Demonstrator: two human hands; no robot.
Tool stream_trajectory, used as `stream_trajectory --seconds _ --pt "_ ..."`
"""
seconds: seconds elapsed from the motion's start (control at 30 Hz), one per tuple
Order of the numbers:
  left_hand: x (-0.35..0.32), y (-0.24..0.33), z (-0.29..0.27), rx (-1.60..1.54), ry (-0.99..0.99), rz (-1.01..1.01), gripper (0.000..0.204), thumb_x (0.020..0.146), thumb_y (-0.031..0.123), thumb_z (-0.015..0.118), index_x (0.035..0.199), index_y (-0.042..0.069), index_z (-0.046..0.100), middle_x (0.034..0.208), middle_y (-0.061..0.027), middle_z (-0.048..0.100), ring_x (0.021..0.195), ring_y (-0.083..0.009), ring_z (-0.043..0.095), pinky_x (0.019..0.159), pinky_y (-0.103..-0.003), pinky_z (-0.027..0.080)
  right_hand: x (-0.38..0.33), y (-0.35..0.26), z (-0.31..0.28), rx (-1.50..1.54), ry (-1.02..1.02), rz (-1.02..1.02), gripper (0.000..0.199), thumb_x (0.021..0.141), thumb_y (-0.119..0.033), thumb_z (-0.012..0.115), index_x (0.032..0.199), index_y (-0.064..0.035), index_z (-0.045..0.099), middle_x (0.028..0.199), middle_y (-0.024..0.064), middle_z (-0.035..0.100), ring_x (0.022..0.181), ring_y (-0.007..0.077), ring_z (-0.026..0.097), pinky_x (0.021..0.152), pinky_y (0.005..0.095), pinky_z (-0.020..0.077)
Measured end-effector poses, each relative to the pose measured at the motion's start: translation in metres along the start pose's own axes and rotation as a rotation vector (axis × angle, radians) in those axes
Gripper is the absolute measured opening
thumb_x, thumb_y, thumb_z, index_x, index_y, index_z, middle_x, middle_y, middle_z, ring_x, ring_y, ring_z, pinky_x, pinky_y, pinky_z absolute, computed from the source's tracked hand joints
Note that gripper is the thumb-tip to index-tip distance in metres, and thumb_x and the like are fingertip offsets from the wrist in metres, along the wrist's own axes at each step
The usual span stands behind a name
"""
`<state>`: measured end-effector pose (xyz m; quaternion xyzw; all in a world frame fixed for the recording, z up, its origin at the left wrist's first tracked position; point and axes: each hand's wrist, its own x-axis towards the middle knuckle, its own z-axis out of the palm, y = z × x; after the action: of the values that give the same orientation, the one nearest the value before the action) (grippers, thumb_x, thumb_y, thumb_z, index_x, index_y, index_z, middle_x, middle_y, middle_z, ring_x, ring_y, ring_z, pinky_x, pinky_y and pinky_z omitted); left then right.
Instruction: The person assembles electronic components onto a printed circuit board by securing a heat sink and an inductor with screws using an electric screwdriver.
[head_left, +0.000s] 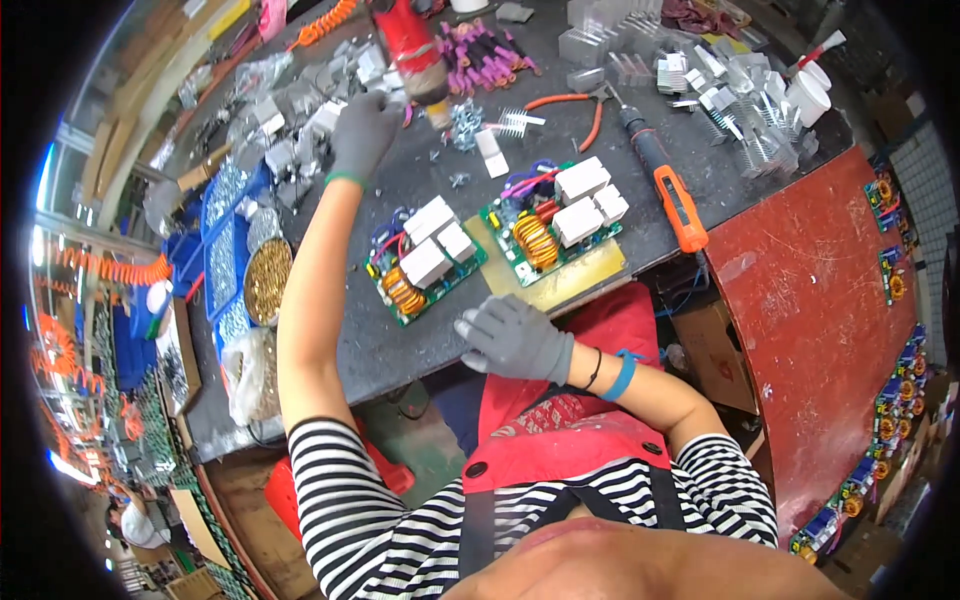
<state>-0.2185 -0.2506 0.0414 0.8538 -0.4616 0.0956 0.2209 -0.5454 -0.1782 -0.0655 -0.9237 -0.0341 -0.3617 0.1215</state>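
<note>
My left hand [365,137], in a grey glove, reaches over the far left of the dark bench beside a pile of small silver metal pieces [292,150]. Its fingers are curled, and whatever they may hold is hidden. Close to its right stands a red tool with a yellow tip [410,50], partly blurred. My right hand [515,340], gloved in grey too, hovers at the bench's front edge with fingers apart and nothing in it. Just beyond it lie two green circuit boards, the left board [425,258] and the right board [555,215], both carrying white blocks and copper coils.
An orange-and-grey electric screwdriver [665,180] and orange-handled pliers [585,105] lie right of the boards. Finned heat sinks [740,105] pile up at the far right. Loose screws [466,122] sit mid-bench. Blue bins [228,240] of screws line the left edge.
</note>
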Motion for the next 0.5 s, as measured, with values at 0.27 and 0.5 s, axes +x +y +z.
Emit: stream_trajectory --seconds 0.27,0.5 --pt "0.109 -0.001 0.108 0.166 -0.261 0.008 0.056 0.075 0.055 0.073 0.082 -0.001 0.072 0.081 -0.0210 0.070 0.079 -0.0337 0.069 0.069 -0.044 0.052 -0.004 -0.003 0.007 0.108 0.037 -0.004 0.042 0.077 -0.031 0.067 0.110 -0.0052 0.064 0.101 0.0069 0.062 0.095 0.0244 0.059 0.087 0.0374 0.0468" --pt "0.130 -0.012 0.133 -0.191 -0.350 -0.306 0.032 0.080 0.029 0.073 0.077 -0.003 0.070 0.074 -0.0199 0.069 0.067 -0.0349 0.069 0.063 -0.041 0.055 -0.004 0.000 0.009 0.145 0.038 -0.060 0.042 0.077 -0.030 0.067 0.110 -0.0042 0.063 0.104 0.0077 0.062 0.098 0.0242 0.059 0.090 0.0374 0.0466"
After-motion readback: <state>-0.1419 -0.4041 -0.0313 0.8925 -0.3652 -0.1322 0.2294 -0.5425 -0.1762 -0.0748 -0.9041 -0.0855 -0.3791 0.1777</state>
